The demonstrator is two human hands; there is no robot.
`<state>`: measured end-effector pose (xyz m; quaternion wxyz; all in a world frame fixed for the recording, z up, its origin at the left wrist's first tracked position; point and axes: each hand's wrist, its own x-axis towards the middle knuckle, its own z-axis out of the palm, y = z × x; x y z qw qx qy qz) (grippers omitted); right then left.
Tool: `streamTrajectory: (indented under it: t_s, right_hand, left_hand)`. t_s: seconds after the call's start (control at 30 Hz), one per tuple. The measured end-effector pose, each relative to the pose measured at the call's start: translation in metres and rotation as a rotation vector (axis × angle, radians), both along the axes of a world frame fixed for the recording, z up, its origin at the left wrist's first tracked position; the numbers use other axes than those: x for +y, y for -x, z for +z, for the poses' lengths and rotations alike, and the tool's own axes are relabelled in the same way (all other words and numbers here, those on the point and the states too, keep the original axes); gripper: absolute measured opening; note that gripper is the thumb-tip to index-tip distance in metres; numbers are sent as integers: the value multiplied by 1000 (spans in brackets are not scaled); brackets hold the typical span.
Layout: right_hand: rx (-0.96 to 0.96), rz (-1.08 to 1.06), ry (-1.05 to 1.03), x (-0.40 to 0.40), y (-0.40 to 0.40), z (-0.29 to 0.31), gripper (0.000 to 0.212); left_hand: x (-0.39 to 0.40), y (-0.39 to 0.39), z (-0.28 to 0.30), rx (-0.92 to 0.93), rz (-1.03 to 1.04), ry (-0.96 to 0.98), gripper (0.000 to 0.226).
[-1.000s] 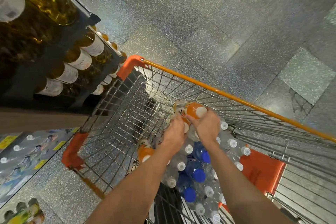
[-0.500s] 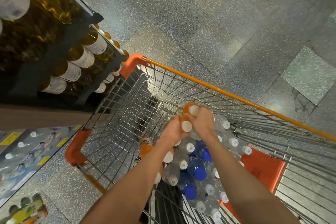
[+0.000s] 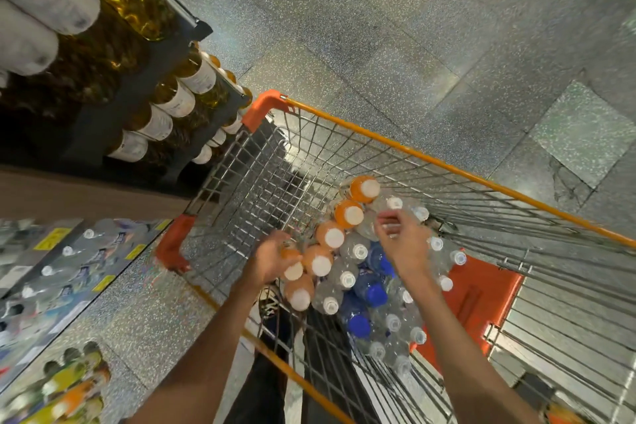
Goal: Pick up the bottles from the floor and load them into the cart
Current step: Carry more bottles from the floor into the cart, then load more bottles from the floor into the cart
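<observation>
A wire cart with an orange rim [image 3: 413, 151] holds a cluster of upright bottles at its near end. Several orange drink bottles [image 3: 349, 213] with white caps stand in a slanted row. Beside them are clear bottles [image 3: 359, 251] with white caps and blue-capped bottles [image 3: 375, 294]. My left hand [image 3: 272, 260] hovers inside the cart at the near end of the orange row, blurred, fingers loosely curled, holding nothing. My right hand [image 3: 401, 241] is above the clear bottles, fingers relaxed and apart, empty.
A dark shelf of amber glass bottles [image 3: 172, 100] stands close against the cart's left side. Wrapped packs of water [image 3: 69, 251] and coloured drink bottles [image 3: 69, 389] sit at lower left. The cart's orange seat flap [image 3: 475, 293] is on the right. Speckled floor lies beyond.
Both hands let go of the orange bottles they held at the far end of the row and pulled back. The left hand moved down and left, and the right moved slightly right.
</observation>
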<state>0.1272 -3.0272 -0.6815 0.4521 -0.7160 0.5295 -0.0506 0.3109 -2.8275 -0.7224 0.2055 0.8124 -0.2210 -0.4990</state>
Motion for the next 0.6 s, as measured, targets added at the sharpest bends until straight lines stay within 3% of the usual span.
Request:
streamTrajectory:
  t_s: [0.07, 0.23, 0.37, 0.47, 0.6]
  right_hand:
    - [-33, 69, -48, 19, -6, 7, 11]
    - [-76, 211, -122, 64, -15, 16, 8]
    - [-80, 234, -142, 78, -9, 21, 8]
    - [-89, 224, -182, 81, -5, 22, 11]
    - [-83, 260, -167, 79, -4, 26, 9]
  left_hand:
    - [14, 9, 8, 20, -57, 55, 57]
    - [24, 31, 22, -117, -85, 173, 51]
    - [23, 29, 15, -111, -134, 25, 30]
    - [27, 29, 18, -221, -205, -71, 34]
    - [32, 20, 19, -220, -274, -113, 42]
